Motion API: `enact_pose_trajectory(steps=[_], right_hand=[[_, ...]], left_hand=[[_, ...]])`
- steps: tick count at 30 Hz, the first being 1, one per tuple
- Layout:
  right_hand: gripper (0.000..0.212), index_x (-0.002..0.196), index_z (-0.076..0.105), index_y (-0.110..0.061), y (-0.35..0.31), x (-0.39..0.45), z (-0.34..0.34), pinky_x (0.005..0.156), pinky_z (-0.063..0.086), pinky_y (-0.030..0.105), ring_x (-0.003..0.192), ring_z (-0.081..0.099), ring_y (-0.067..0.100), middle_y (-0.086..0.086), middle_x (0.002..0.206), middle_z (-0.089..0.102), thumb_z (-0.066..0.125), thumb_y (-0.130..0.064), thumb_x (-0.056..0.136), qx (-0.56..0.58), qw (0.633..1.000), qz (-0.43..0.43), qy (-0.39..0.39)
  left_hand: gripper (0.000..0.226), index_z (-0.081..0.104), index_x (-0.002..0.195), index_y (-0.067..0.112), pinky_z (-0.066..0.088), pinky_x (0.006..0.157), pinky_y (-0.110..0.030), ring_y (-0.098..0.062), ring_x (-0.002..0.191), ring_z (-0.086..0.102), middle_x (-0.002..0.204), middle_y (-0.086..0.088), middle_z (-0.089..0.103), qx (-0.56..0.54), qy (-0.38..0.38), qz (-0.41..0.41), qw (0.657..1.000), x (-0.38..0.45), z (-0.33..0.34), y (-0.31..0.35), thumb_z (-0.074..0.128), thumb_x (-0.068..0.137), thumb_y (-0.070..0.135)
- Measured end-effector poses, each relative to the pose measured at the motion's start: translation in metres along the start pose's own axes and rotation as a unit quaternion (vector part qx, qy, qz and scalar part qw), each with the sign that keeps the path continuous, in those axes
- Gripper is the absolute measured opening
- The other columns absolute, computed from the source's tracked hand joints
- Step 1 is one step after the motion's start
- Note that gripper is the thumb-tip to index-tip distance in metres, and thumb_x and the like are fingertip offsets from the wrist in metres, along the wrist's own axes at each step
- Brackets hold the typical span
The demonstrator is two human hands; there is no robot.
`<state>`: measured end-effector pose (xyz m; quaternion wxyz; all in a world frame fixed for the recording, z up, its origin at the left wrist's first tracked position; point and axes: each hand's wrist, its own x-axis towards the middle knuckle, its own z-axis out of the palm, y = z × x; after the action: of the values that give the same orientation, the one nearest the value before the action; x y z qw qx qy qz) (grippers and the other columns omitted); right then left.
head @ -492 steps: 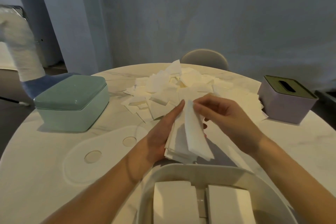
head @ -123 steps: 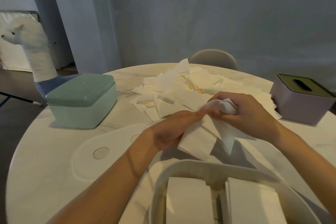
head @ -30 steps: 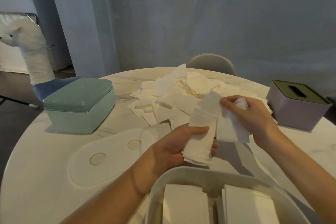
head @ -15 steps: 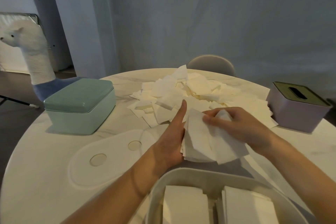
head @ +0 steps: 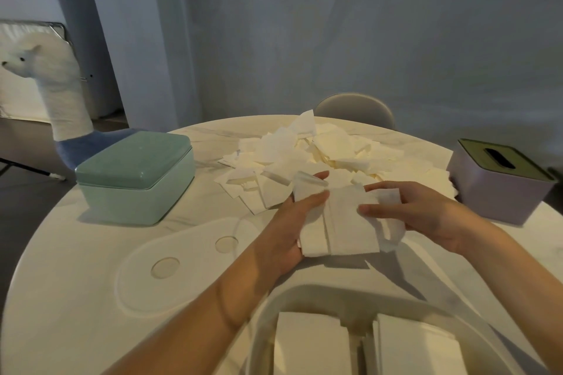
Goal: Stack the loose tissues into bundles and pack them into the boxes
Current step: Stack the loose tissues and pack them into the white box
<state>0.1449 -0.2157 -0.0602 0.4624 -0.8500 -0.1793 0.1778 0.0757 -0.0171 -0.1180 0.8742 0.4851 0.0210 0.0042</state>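
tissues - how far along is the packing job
Done: two stacks lie in the open white box. In hand: left hand and right hand grip a bundle. Left: the loose pile; green box lidded.

White tissue bundle [head: 344, 222] held above table

Table [head: 91, 253] bare left (lid [head: 170, 265] aside); tissue pile [head: 304, 155] blocks centre.

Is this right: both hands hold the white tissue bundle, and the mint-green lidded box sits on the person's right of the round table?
Not quite. The head view shows the mint-green lidded box on the person's left; the lilac tissue box is on the right. Both hands do hold the white tissue bundle.
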Motion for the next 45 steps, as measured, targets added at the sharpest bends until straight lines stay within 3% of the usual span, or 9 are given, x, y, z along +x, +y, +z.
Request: enact_pose_trajectory(steps=[6, 9, 12, 16, 21, 26, 33, 38, 45], right_hand=[[0.042, 0.118, 0.069, -0.015, -0.014, -0.014, -0.005, 0.078, 0.062, 0.030, 0.096, 0.074, 0.023, 0.005, 0.105, 0.077, 0.073, -0.024, 0.077, 0.197, 0.975, -0.054, -0.083], [0.049, 0.123, 0.068, -0.013, -0.018, -0.016, 0.006, 0.076, 0.060, 0.029, 0.098, 0.074, 0.024, 0.009, 0.113, 0.076, 0.081, -0.023, 0.076, 0.238, 0.965, -0.055, -0.098], [0.071, 0.122, 0.067, -0.019, -0.016, -0.012, 0.023, 0.084, 0.057, 0.031, 0.103, 0.070, 0.023, 0.001, 0.113, 0.074, 0.087, -0.045, 0.059, 0.117, 0.992, -0.026, -0.033], [0.027, 0.095, 0.065, -0.034, -0.016, -0.012, 0.034, 0.067, 0.043, 0.014, 0.088, 0.059, 0.007, -0.019, 0.099, 0.063, 0.080, -0.049, 0.077, -0.017, 0.997, -0.040, 0.066], [0.014, 0.088, 0.067, -0.036, -0.011, -0.009, 0.021, 0.075, 0.046, 0.017, 0.089, 0.061, 0.008, -0.020, 0.095, 0.067, 0.069, -0.050, 0.088, -0.074, 0.995, -0.053, 0.047], [0.023, 0.093, 0.069, -0.027, -0.005, -0.004, -0.001, 0.082, 0.047, 0.036, 0.089, 0.058, 0.016, -0.007, 0.098, 0.068, 0.065, -0.050, 0.092, -0.114, 0.985, -0.048, 0.124], [0.033, 0.105, 0.074, -0.022, -0.016, -0.012, -0.003, 0.078, 0.055, 0.027, 0.098, 0.070, 0.017, -0.009, 0.097, 0.078, 0.074, -0.039, 0.076, 0.166, 0.978, -0.098, 0.078], [0.037, 0.103, 0.077, -0.013, -0.027, -0.023, 0.016, 0.068, 0.062, 0.026, 0.090, 0.074, 0.022, 0.004, 0.101, 0.077, 0.076, -0.030, 0.071, 0.219, 0.963, -0.150, -0.050], [0.014, 0.093, 0.077, -0.025, -0.010, -0.012, 0.045, 0.060, 0.055, 0.019, 0.085, 0.069, 0.009, -0.016, 0.089, 0.073, 0.080, -0.033, 0.082, 0.013, 0.966, -0.237, 0.107]], left_hand=[[0.039, 0.066, 0.133, 0.031, 0.046, 0.108, -0.062, -0.038, 0.124, 0.063, 0.131, -0.014, 0.068, -0.045, 0.012, -0.047, 0.998, 0.000, 0.000, 0.001, 0.057, 0.100, 0.051], [0.049, 0.061, 0.141, 0.022, 0.049, 0.108, -0.053, -0.038, 0.126, 0.062, 0.133, -0.020, 0.066, -0.068, -0.003, -0.086, 0.994, 0.003, 0.003, -0.001, 0.051, 0.104, 0.052], [0.044, 0.059, 0.134, 0.010, 0.061, 0.079, -0.039, -0.028, 0.093, 0.074, 0.098, -0.014, 0.073, -0.092, -0.020, -0.110, 0.990, 0.003, 0.006, -0.001, 0.047, 0.107, 0.042], [0.063, 0.062, 0.133, 0.025, 0.051, 0.107, -0.054, -0.036, 0.117, 0.068, 0.126, -0.015, 0.071, -0.037, -0.019, -0.103, 0.994, 0.000, 0.004, -0.003, 0.040, 0.097, 0.071], [0.034, 0.064, 0.137, 0.018, 0.054, 0.102, -0.049, -0.032, 0.119, 0.068, 0.126, -0.012, 0.072, 0.003, -0.001, -0.090, 0.996, 0.000, 0.006, -0.006, 0.057, 0.104, 0.020], [0.032, 0.059, 0.138, 0.019, 0.062, 0.085, -0.048, -0.034, 0.105, 0.074, 0.120, -0.017, 0.074, -0.068, -0.006, -0.063, 0.996, -0.002, 0.000, 0.003, 0.048, 0.108, 0.017], [0.039, 0.059, 0.138, 0.021, 0.060, 0.087, -0.044, -0.036, 0.103, 0.072, 0.119, -0.022, 0.073, -0.094, 0.010, -0.018, 0.995, 0.000, -0.008, 0.006, 0.052, 0.101, 0.008], [0.036, 0.062, 0.137, 0.015, 0.057, 0.090, -0.046, -0.035, 0.108, 0.065, 0.114, -0.018, 0.074, -0.068, 0.005, -0.072, 0.995, -0.003, 0.007, 0.002, 0.052, 0.105, 0.028], [0.066, 0.063, 0.130, 0.020, 0.056, 0.095, -0.052, -0.032, 0.100, 0.073, 0.112, -0.015, 0.073, -0.054, -0.073, -0.142, 0.986, -0.009, 0.014, 0.001, 0.052, 0.091, 0.072]])
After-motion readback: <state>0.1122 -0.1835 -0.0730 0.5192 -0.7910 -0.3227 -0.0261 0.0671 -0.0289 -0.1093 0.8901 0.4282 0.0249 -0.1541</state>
